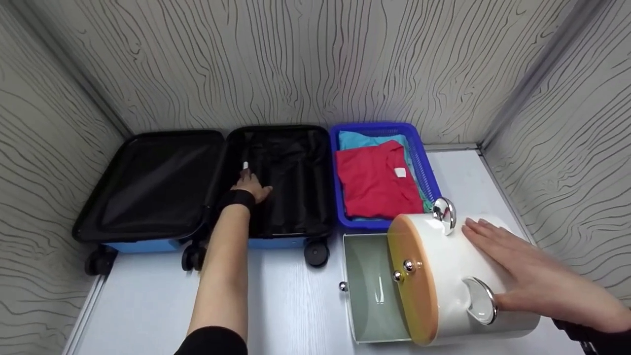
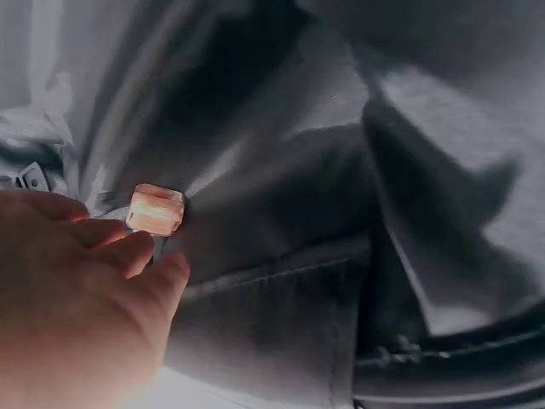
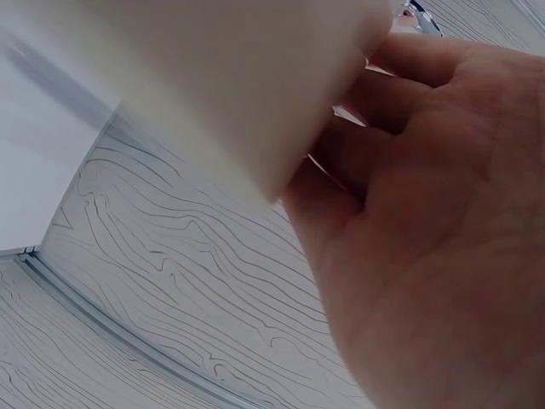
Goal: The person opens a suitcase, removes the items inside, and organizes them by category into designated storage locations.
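My left hand (image 1: 251,186) reaches into the right half of an open suitcase (image 1: 291,235), thumb spread away from the fingers. At its fingertips is a small tube (image 1: 245,166) with a whitish end, like a lip gloss. The left wrist view shows the tube's pinkish, squarish end (image 2: 156,210) against the black lining, just beyond the extended fingers. My right hand (image 1: 527,268) rests with straight fingers on a white rounded storage box (image 1: 458,276) with an orange front. A clear drawer (image 1: 377,291) with a silver knob is pulled out of that box. Fingers touch its white body in the right wrist view.
The suitcase's other half (image 1: 157,185) lies flat at the left. A blue basket (image 1: 428,167) holds a folded red garment (image 1: 377,182) over turquoise cloth. Wood-patterned walls (image 1: 296,64) enclose the white table (image 1: 291,305). Silver handles (image 1: 446,212) stick out from the storage box.
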Action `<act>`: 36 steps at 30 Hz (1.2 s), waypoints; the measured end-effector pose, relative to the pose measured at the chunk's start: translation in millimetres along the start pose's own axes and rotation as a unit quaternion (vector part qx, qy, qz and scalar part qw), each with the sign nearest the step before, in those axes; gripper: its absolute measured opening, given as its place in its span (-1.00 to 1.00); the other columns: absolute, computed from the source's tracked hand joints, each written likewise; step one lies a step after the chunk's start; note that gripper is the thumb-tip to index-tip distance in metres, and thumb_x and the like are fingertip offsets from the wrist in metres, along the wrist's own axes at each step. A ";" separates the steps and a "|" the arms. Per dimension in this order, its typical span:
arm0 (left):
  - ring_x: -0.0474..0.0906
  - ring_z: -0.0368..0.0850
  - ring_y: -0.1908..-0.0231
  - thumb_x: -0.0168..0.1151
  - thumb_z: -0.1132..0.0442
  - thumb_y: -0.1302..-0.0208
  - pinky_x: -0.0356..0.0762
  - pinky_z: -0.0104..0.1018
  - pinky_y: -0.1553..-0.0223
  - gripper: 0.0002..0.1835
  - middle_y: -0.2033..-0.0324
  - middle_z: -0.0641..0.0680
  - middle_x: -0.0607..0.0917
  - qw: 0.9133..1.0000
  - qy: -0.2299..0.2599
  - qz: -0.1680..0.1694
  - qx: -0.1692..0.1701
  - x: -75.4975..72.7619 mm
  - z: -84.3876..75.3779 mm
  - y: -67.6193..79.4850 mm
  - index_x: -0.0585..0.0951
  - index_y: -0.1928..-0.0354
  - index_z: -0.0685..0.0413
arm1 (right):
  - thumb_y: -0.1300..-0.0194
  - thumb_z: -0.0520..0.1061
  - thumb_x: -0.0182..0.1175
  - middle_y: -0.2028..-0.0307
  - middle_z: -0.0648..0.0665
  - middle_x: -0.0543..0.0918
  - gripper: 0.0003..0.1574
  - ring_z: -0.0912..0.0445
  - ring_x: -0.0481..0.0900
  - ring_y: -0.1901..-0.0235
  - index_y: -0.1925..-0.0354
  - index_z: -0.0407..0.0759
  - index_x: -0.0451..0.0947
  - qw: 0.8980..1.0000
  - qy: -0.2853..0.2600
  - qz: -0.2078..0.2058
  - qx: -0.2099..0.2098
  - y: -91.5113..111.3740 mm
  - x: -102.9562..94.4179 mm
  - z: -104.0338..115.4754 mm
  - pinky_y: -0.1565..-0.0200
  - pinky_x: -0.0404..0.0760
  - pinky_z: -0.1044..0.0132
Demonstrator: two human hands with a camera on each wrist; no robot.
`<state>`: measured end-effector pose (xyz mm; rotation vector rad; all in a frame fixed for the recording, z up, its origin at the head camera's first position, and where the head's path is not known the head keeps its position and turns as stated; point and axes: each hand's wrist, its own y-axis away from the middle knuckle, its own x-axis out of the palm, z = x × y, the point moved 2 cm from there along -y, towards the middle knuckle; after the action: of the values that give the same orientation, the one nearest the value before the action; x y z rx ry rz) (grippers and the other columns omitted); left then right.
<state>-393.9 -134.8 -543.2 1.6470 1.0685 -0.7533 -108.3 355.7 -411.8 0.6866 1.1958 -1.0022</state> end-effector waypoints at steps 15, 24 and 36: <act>-0.22 0.45 -0.52 0.02 -0.05 -0.50 -0.08 0.15 -0.51 -0.04 -0.53 0.51 -0.26 0.998 0.050 0.021 -0.020 17.2 39.3 -36.1 -0.20 -0.56 0.48 | 0.29 0.01 0.61 -0.51 -0.15 0.29 0.49 0.35 -0.09 -0.52 -0.59 -0.08 0.15 1.000 -0.004 0.013 -0.010 -4.3 0.6 10.3 -0.36 -0.27 0.66; 0.08 0.46 -0.44 -0.07 0.10 -0.54 0.24 0.27 -0.36 -0.26 -0.48 0.53 0.08 1.000 -0.025 -0.008 -0.009 10.4 29.6 -30.7 0.05 -0.56 0.42 | 0.17 0.19 0.65 -0.49 -0.17 0.31 0.46 0.30 -0.06 -0.53 -0.58 -0.10 0.17 1.000 -0.007 0.000 -0.016 -2.0 -3.7 7.5 -0.38 -0.26 0.62; 0.06 0.50 -0.43 -0.05 0.24 -0.49 0.20 0.26 -0.39 -0.34 -0.51 0.50 0.02 0.999 -0.030 0.022 -0.012 18.0 27.9 -48.5 0.16 -0.51 0.45 | 0.28 0.02 0.62 -0.51 -0.16 0.29 0.49 0.32 -0.07 -0.53 -0.59 -0.10 0.15 1.000 -0.010 0.000 -0.004 2.8 -5.6 6.7 -0.39 -0.26 0.61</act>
<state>-430.0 -150.3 -586.9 1.6138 0.9926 -0.7537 -103.2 352.6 -404.9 0.6690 1.1828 -1.0009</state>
